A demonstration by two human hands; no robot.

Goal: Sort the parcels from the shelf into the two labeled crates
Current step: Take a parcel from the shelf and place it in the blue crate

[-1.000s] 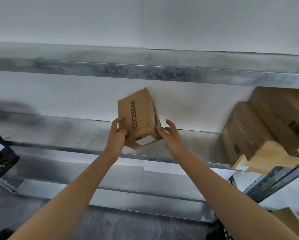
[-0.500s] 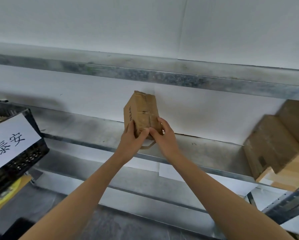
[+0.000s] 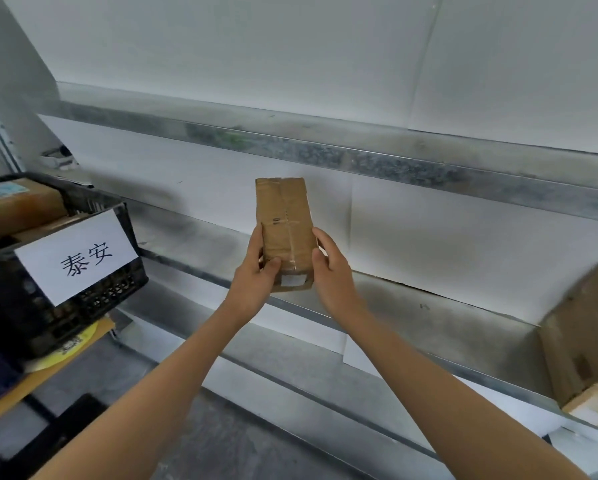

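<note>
Parcel (image 3: pixel 285 233) upright, held in air above shelf (image 3: pixel 429 306) front edge, near middle. Brown, taped; small white sticker at lower end, print unreadable. Left hand (image 3: pixel 252 282) grasps lower left side, thumb across front. Right hand (image 3: pixel 332 271) grasps lower right side. Parcel's lower corners hidden behind fingers.

One black crate (image 3: pixel 117 292) past shelf's left end, cut off by frame. One white label (image 3: pixel 77 256) on it, two characters. Inside crate, at least two brown boxes (image 3: pixel 20 206), partly hidden behind rim.

At shelf's right end, blurred cartons (image 3: pixel 581 341), cut off; count unclear.
</note>
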